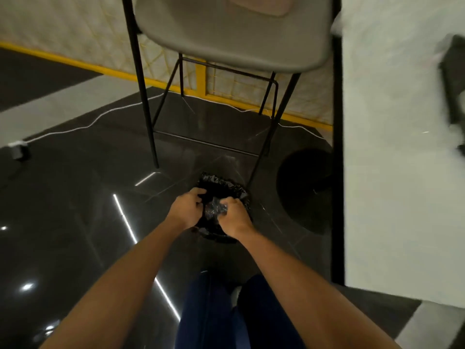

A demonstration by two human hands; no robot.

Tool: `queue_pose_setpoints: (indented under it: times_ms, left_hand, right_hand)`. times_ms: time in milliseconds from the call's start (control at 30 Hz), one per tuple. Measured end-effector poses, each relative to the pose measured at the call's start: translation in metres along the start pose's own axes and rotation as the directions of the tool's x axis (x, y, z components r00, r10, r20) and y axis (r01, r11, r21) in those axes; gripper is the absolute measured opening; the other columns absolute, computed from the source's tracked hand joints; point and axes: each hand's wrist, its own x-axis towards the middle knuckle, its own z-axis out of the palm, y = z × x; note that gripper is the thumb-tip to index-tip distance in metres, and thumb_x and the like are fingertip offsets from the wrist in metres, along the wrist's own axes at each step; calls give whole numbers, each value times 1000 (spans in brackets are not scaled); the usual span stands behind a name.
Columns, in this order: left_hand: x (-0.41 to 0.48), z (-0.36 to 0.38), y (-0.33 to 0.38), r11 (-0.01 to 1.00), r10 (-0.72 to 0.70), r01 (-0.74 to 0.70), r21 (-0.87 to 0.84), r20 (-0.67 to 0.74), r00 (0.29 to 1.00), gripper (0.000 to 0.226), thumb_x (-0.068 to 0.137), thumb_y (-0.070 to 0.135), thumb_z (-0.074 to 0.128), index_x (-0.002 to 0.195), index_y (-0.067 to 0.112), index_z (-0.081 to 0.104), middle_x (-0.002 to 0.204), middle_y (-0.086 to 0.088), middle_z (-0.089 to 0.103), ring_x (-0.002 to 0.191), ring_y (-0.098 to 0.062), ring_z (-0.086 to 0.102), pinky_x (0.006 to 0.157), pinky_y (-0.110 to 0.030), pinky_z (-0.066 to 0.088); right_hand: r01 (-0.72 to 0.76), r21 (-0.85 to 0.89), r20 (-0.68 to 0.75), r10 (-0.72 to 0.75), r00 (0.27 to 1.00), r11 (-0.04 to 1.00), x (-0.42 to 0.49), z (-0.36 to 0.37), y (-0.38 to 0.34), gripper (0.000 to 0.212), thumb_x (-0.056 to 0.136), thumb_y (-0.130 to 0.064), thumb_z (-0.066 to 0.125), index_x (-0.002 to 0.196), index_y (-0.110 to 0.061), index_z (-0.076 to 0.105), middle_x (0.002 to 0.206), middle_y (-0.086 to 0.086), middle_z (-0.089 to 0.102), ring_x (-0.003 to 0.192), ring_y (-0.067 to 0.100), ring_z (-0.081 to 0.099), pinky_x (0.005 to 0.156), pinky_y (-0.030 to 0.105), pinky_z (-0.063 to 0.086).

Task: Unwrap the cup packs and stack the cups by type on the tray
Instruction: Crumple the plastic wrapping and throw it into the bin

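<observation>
A: Okay, hands?
B: Left hand (187,207) grips the bin liner (221,183) edge. Right hand (235,214) clenches the crumpled plastic wrap (214,209) over the liner's mouth, on the floor (75,197) by the stool (234,34).
A: Cups, tray?
B: Neither in view.
A: Risk?
B: If let go early, the springy wrap could pop out, or the tugged liner could slip inward.

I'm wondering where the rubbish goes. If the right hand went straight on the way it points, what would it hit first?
Probably the black bin bag, right below it. The right hand pinches crumpled clear wrap over the bag, though depth is unclear.
</observation>
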Motion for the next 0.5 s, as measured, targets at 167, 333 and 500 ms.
queue_pose_setpoints:
  times_ms: [167,333,500]
  left_hand:
    - [-59,-62,63,994,94,-98,-49,-84,992,39,92,4,47,129,10,52,115,-9,65,107,-26,60,88,-26,43]
    - [-90,-110,134,977,183,-196,-90,-134,974,39,90,5,52,128,13,53,111,-9,66,104,-25,62,88,-25,42]
    - [-97,-137,197,946,274,-300,-124,-192,942,37,90,8,55,126,15,54,113,-6,65,100,-17,61,86,-18,40]
  right_hand:
    - [79,55,-37,-77,996,995,-72,-67,-47,41,93,-10,52,133,-10,45,140,10,35,122,26,47,100,25,35]
    - [135,145,-136,-116,984,980,-117,-140,-85,40,91,-9,54,131,-13,48,135,9,40,120,24,50,98,26,39]
    - [207,190,-278,-150,949,960,-139,-203,-101,40,90,-7,56,129,-13,50,132,9,46,119,22,52,99,26,41]
